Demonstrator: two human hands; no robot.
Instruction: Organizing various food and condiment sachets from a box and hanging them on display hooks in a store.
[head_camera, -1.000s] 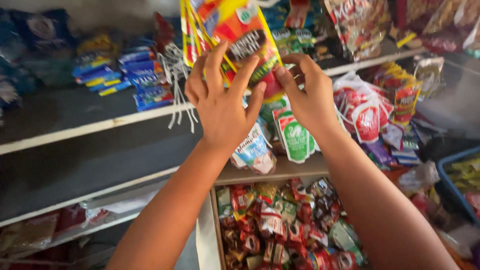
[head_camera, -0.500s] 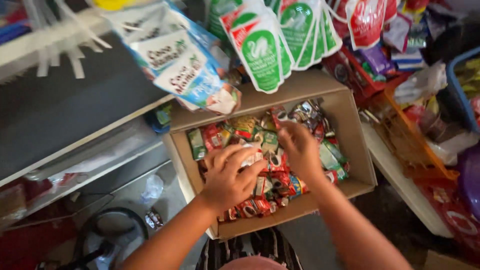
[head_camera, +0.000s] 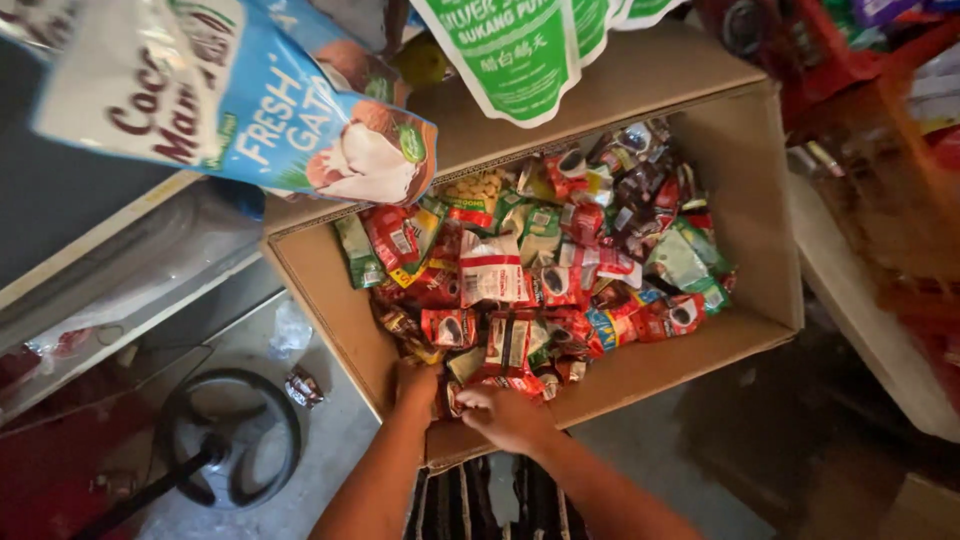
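**Cardboard box of sachets, both hands at its near edge**

Cardboard forms an open box filled with small sachets, mostly red. The left hand dips into the near left corner, fingers curled down among the packets; what they grip cannot be told. Just beside it, the right hand rests at the near edge, fingers bent over a red sachet. Blue-and-white hanging pouches and green hanging pouches dangle above the box's far edge.
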